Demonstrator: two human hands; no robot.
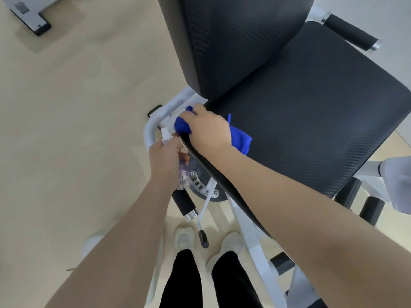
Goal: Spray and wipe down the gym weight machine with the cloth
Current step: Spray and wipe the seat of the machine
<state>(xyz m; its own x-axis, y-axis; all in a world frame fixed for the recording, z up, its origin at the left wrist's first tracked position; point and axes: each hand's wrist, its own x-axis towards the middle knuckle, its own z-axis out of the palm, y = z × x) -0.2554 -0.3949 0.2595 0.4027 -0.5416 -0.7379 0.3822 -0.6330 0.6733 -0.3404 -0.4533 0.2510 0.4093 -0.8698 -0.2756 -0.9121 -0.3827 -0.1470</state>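
Nearest: two feet in pale shoes [208, 245] on the beige floor [77, 130], square to the machine's side. Above them, a black foam handle [184, 203] and a round adjuster plate with holes [200, 185]. Left hand [165, 161] curled round a clear spray bottle [183, 174], white nozzle [165, 135] aimed up and away toward the white frame tube [150, 132]; bottle's long axis roughly in line with the forearm. Right hand [208, 130] just beyond, fingers bent down over a bunched blue cloth [183, 125], pressing it where seat corner meets frame; loose tail of cloth trailing right onto the black seat pad [311, 130]. Exact fingertip spread under the cloth: cannot tell. Key relation: cloth sits just past and right of the nozzle, almost touching, both at the seat's near-left corner. Likely next surface, the frame tube, curves left and toward the feet from the cloth, so right hand nearer to wipe it. Farther: upright back pad [233, 41], far handle [351, 34].
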